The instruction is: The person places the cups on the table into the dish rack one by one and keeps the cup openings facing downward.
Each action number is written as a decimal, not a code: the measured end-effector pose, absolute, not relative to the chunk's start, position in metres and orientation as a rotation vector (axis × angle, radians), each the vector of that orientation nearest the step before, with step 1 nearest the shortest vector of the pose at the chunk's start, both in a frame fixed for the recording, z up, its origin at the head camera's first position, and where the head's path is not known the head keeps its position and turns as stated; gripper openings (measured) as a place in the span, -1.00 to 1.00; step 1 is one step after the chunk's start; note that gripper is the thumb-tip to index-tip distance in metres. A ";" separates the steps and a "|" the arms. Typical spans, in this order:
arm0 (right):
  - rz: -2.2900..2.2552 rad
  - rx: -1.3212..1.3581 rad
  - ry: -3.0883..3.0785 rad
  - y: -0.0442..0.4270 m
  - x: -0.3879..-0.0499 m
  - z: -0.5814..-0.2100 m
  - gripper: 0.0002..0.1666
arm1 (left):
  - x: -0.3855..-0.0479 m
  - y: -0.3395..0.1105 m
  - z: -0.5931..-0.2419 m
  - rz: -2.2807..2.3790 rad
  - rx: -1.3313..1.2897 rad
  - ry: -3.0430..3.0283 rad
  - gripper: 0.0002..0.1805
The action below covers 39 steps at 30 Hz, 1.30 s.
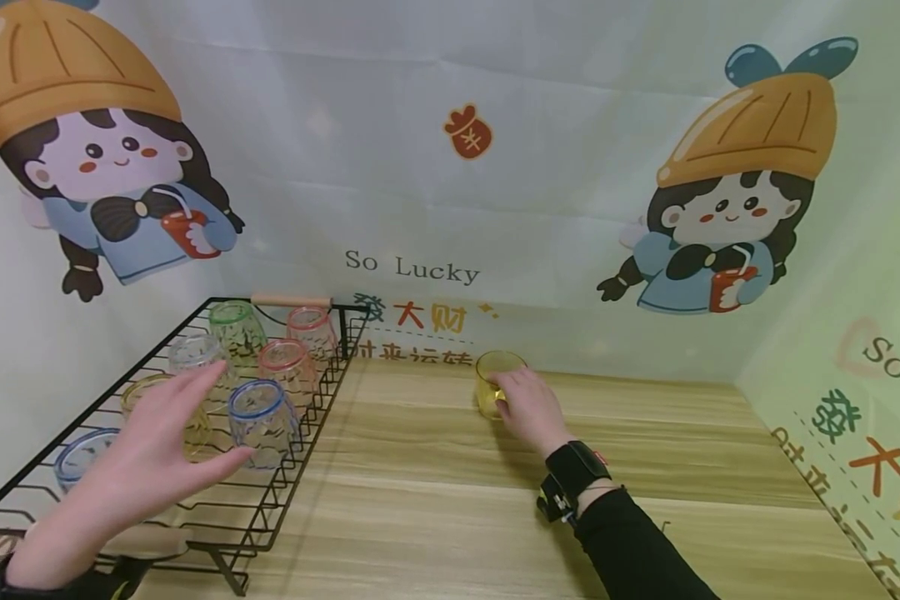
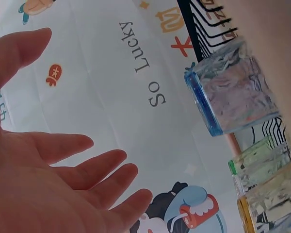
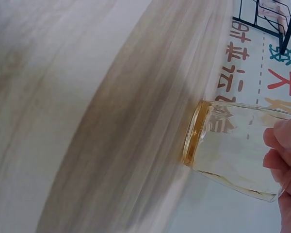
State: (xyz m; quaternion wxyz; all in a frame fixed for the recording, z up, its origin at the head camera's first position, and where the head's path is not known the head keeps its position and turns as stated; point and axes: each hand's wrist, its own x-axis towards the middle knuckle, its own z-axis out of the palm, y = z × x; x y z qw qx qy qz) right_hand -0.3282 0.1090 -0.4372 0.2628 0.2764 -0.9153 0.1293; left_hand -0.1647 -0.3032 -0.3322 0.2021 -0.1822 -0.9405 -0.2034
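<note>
At the back of the table, my right hand (image 1: 534,408) grips a yellow-tinted drinking glass (image 1: 486,400) near its top rim. In the right wrist view, the fingers (image 3: 276,162) bend over the open edge, and the glass's thick amber base (image 3: 195,136) is at the wooden surface; whether it touches I cannot tell. My left hand (image 1: 138,450) is spread over the wire rack (image 1: 270,533), holding nothing. Its thumb is nearest a blue-edged glass (image 1: 264,429). Behind the fingers, a yellow glass (image 1: 201,429) is partly hidden.
Also on the rack stand a green glass (image 1: 237,337), a clear glass (image 1: 193,352), two pink-edged glasses (image 1: 288,371) and another blue-edged glass (image 1: 82,454). The rack has wooden handles (image 1: 292,301). A printed cloth (image 1: 540,208) hangs behind the wooden table (image 1: 420,500).
</note>
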 end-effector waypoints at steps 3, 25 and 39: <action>0.334 0.740 -2.476 0.108 -0.328 -0.437 -0.61 | -0.165 -0.300 -0.332 -0.559 -0.531 -2.619 0.17; 0.408 0.676 -2.450 0.105 -0.327 -0.437 -0.84 | -0.167 -0.275 -0.327 -0.590 -0.617 -2.642 0.17; 0.460 0.662 -2.393 0.112 -0.321 -0.438 -0.77 | -0.172 -0.259 -0.323 -0.605 -0.693 -2.646 0.10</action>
